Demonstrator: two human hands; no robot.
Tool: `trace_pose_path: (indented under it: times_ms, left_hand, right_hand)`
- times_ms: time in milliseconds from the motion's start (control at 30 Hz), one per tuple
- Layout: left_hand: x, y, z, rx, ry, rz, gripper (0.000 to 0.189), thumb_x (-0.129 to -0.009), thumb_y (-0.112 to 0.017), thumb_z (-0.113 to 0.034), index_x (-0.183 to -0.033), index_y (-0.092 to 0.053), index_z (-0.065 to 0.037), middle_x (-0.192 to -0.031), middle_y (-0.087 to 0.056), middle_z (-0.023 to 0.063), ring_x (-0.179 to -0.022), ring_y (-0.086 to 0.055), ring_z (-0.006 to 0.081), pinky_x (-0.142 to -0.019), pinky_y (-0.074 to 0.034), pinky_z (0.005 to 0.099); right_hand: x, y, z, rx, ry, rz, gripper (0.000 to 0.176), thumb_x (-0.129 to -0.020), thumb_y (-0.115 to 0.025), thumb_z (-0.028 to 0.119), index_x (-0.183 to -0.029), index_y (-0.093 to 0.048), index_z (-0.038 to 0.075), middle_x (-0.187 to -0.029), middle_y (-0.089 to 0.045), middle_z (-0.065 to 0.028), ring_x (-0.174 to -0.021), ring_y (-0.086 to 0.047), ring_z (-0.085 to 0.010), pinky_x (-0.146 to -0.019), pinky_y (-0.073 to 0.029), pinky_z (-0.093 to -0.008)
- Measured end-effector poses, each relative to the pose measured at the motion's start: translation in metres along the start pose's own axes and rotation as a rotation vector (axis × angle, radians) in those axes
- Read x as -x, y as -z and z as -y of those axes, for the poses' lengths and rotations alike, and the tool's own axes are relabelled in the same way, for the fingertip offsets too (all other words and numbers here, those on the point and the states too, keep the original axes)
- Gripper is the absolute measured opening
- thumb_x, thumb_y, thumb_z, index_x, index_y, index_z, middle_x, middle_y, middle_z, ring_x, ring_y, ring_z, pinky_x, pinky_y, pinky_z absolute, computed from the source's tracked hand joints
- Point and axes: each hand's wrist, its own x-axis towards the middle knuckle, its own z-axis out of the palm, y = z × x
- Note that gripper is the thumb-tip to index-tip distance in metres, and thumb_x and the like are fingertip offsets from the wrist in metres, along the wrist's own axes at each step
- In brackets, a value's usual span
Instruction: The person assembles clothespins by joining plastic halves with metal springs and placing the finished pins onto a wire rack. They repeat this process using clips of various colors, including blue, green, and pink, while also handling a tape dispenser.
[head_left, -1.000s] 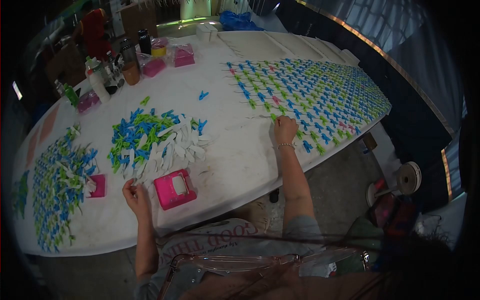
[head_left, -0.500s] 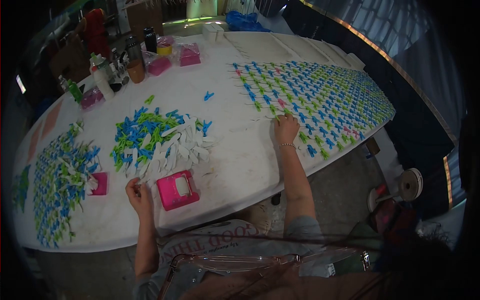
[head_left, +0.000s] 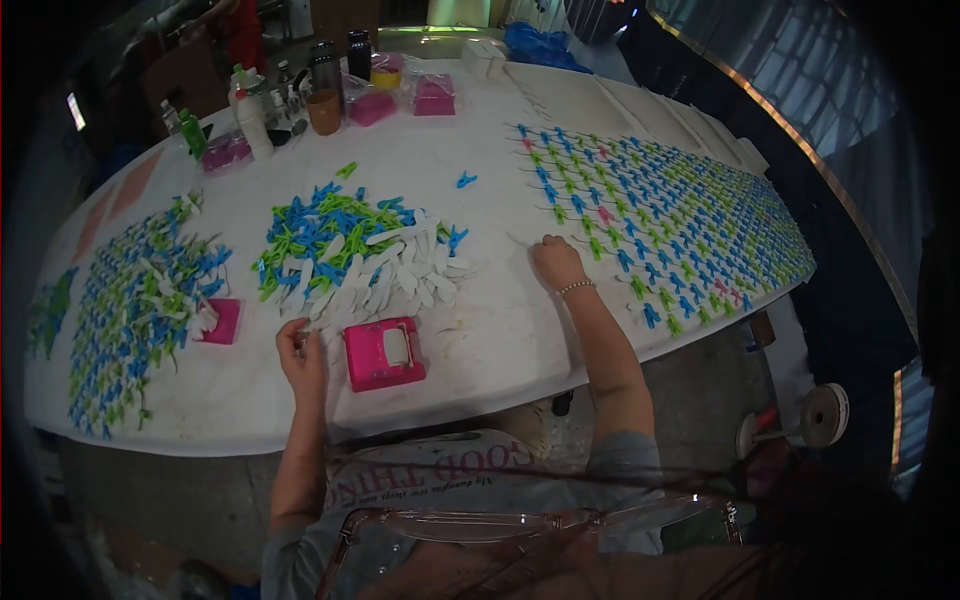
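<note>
My right hand (head_left: 560, 264) is closed over the white table (head_left: 480, 340), just left of the rows of blue, green and pink clips (head_left: 660, 220); whatever it pinches is too small to name. My left hand (head_left: 301, 350) has its fingers curled together at the lower edge of the pale strips (head_left: 400, 285), and what they hold cannot be made out. Beside it on the right sits a pink tape dispenser (head_left: 384, 354). Loose blue and green clips (head_left: 325, 235) lie heaped against the pale strips.
Another pile of clips (head_left: 140, 310) covers the table's left side, with a pink box (head_left: 221, 321) beside it. Bottles (head_left: 325, 68), a brown cup (head_left: 323, 111) and pink packages (head_left: 434, 94) stand at the back. A spool (head_left: 823, 415) is at the lower right.
The view has shifted, so the table items appear further right. My right hand has moved left, away from the edge of the clip rows. My left hand stays beside the pale strips.
</note>
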Motion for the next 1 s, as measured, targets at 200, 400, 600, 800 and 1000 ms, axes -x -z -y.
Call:
trace_pose_path:
  times_ms: [200, 400, 600, 800, 1000]
  left_hand:
    - [-0.003, 0.001, -0.035, -0.137, -0.235, -0.090, 0.026, -0.083, -0.061, -0.005, -0.108, -0.057, -0.005, -0.102, -0.054, 0.0048, -0.089, -0.047, 0.0135, -0.078, -0.040, 0.0248]
    - [-0.020, -0.021, -0.092, 0.215, 0.078, 0.441, 0.031, -0.083, -0.064, -0.004, -0.113, -0.056, -0.006, -0.105, -0.055, 0.0044, -0.082, -0.053, 0.0084, -0.075, -0.044, 0.0218]
    - [-0.029, -0.042, -0.096, 0.445, 0.303, 0.683, 0.025, -0.086, -0.064, -0.006, -0.110, -0.057, -0.007, -0.087, -0.058, -0.0013, -0.073, -0.052, 0.0039, -0.068, -0.045, 0.0201]
    - [-0.026, -0.030, -0.077, 0.389, 0.231, 0.662, 0.012, -0.087, -0.063, -0.008, -0.099, -0.061, -0.007, -0.082, -0.057, -0.0038, -0.073, -0.052, 0.0027, -0.066, -0.043, 0.0187]
    - [-0.025, -0.017, -0.070, 0.370, 0.167, 0.649, 0.012, -0.086, -0.064, -0.008, -0.098, -0.061, -0.006, -0.081, -0.057, -0.0037, -0.074, -0.051, 0.0023, -0.065, -0.042, 0.0191]
  right_hand:
    - [0.005, 0.029, 0.032, -0.196, -0.070, -0.120, 0.014, -0.081, -0.058, 0.009, -0.091, -0.065, 0.002, -0.091, -0.063, -0.0132, -0.081, -0.063, -0.0283, -0.069, -0.052, -0.0397]
    - [0.030, 0.088, 0.155, -1.016, -0.057, 0.002, 0.015, -0.084, -0.064, 0.003, -0.099, -0.064, 0.002, -0.088, -0.065, -0.0083, -0.077, -0.063, -0.0130, -0.067, -0.049, -0.0245]
    - [0.042, 0.077, 0.223, -1.078, 0.238, 0.064, 0.018, -0.083, -0.066, 0.003, -0.100, -0.062, 0.001, -0.088, -0.065, -0.0067, -0.078, -0.062, -0.0113, -0.069, -0.050, -0.0251]
    - [0.046, 0.055, 0.237, -1.071, 0.253, 0.000, 0.017, -0.082, -0.066, 0.002, -0.099, -0.063, 0.002, -0.085, -0.062, -0.0081, -0.076, -0.062, -0.0156, -0.068, -0.049, -0.0266]
    - [0.046, 0.049, 0.239, -1.062, 0.290, -0.013, 0.015, -0.081, -0.064, 0.002, -0.097, -0.061, 0.003, -0.082, -0.060, -0.0090, -0.075, -0.059, -0.0231, -0.061, -0.049, -0.0315]
